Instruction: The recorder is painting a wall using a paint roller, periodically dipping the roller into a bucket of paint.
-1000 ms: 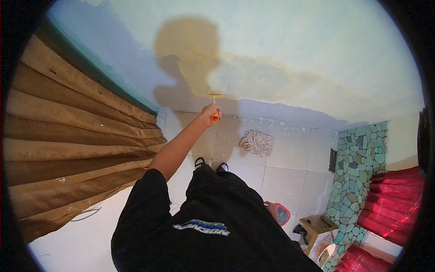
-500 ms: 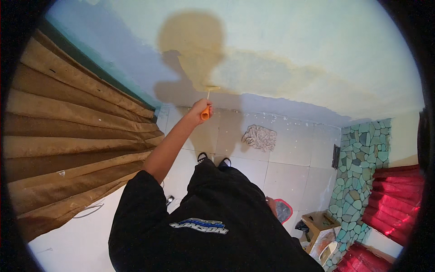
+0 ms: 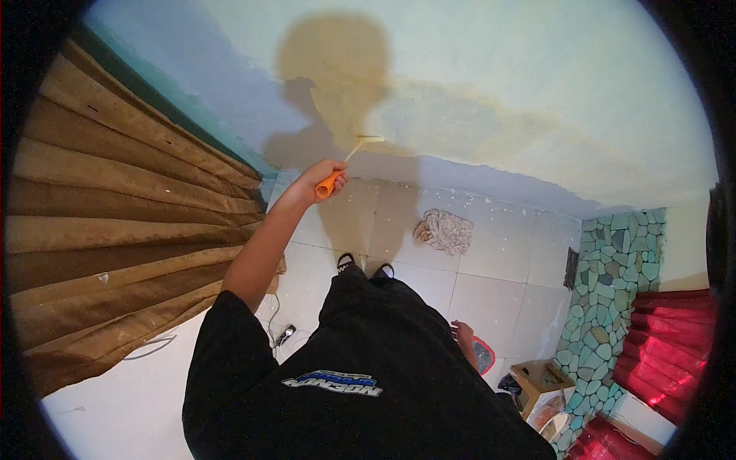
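The left hand (image 3: 325, 178) has its fingers wrapped round an orange-handled paint roller (image 3: 327, 185), long axis slanting forward-right toward the wall (image 3: 437, 119) (can't tell if the head's touching). The right hand (image 3: 462, 336) sits well away, near a red-rimmed object (image 3: 484, 355); its grip's unclear.

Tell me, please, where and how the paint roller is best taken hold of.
Probably by the orange handle, coming from the near side and wrapping round it, as the left hand does: its thick end points away from the wall, while the thin frame and roller head reach toward it.
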`<state>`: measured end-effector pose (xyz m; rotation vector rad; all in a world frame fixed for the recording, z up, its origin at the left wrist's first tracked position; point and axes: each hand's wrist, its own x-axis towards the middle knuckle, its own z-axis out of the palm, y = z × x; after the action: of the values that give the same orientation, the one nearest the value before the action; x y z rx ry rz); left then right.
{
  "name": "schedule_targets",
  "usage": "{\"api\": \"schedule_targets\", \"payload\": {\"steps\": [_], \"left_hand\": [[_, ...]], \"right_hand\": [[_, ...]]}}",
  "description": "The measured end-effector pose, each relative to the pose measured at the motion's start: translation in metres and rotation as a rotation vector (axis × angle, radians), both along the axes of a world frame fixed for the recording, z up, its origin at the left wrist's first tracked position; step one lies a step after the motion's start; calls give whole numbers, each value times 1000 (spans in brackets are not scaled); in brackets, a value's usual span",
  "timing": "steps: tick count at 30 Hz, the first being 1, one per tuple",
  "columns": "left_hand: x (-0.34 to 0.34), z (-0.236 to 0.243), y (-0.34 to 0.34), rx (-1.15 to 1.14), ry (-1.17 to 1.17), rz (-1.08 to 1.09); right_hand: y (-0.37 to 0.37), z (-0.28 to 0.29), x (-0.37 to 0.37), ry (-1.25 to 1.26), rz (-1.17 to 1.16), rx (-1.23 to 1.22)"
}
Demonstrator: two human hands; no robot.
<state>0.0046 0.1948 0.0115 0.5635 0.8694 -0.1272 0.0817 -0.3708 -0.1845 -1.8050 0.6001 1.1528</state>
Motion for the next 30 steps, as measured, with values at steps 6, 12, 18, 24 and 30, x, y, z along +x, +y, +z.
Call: {"api": "schedule_targets", "payload": {"steps": [6,12,18,24,30], "left_hand": [[27,-53,11,7,25,-18],[31,-98,26,-85,43,-14],[28,-87,13,36,78,9],[14,-43,4,41,15,20],[6,-7,-5,70,-28,27]], "right_hand": [[-16,10,-6,43,-9,-21],[-26,27,-26,72,-97,-97],[-40,20,-28,-76,146,-37],[-32,1,-26,-59,209,-37],[-5,3,-10,1,-5,-7]]}}
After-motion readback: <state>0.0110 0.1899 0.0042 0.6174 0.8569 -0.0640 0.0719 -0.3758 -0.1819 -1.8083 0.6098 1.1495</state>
